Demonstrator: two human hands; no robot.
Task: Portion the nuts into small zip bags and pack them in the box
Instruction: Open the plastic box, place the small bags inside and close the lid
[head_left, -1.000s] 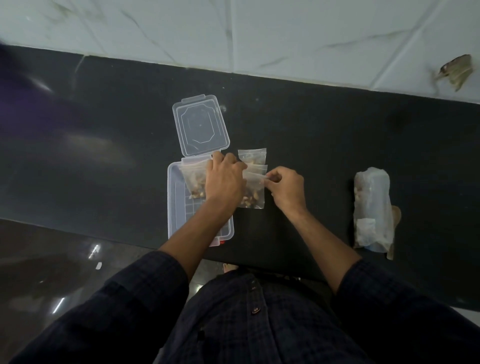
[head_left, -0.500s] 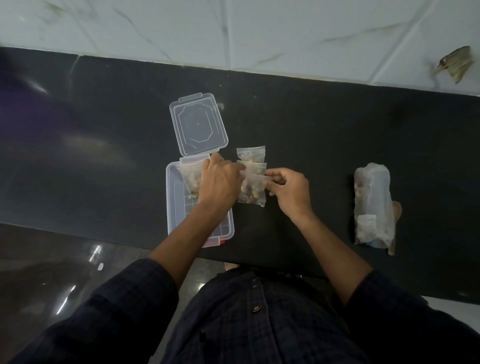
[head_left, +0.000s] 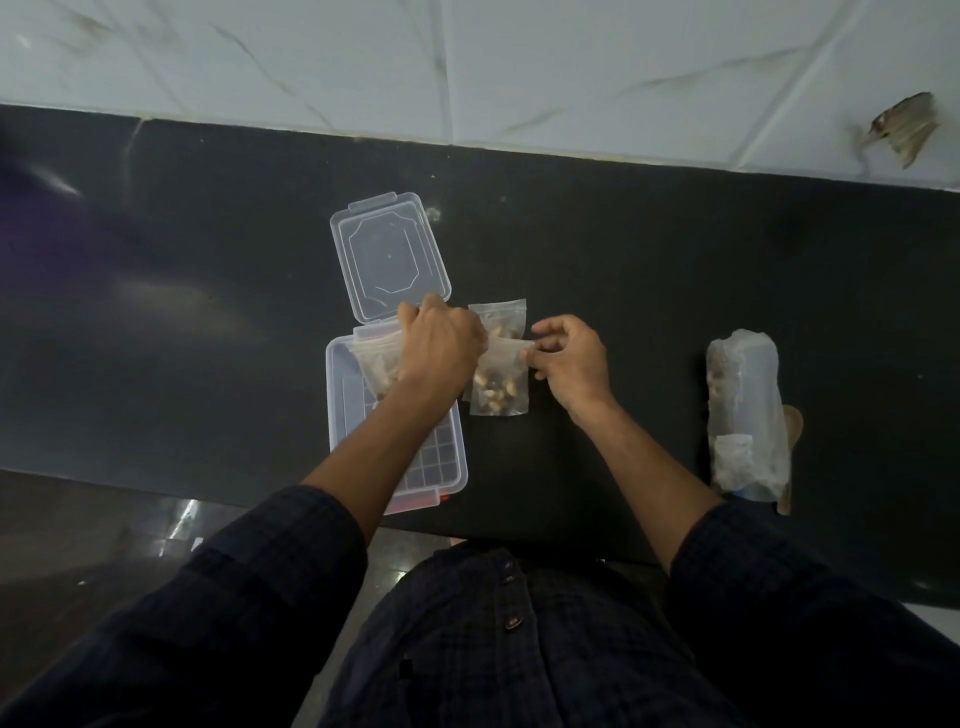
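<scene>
A clear plastic box (head_left: 439, 470) lies on the black counter with its hinged lid (head_left: 389, 260) flat open behind it. One small zip bag of nuts (head_left: 376, 364) rests inside the box at its far end. Both hands hold the top strip of another zip bag of nuts (head_left: 498, 387) just right of the box: my left hand (head_left: 441, 351) pinches its left end, my right hand (head_left: 569, 358) pinches its right end. A third filled zip bag (head_left: 501, 322) lies behind it, partly covered.
A large clear plastic bag with nuts (head_left: 745, 415) lies at the right, over a wooden utensil (head_left: 792, 428). The black counter (head_left: 649, 291) ends near my body at the front edge. White tiles run behind it.
Both hands have lifted slightly and spread along the bag's top strip; my left hand shifted up toward the lid hinge. The bag between them stands more upright.
</scene>
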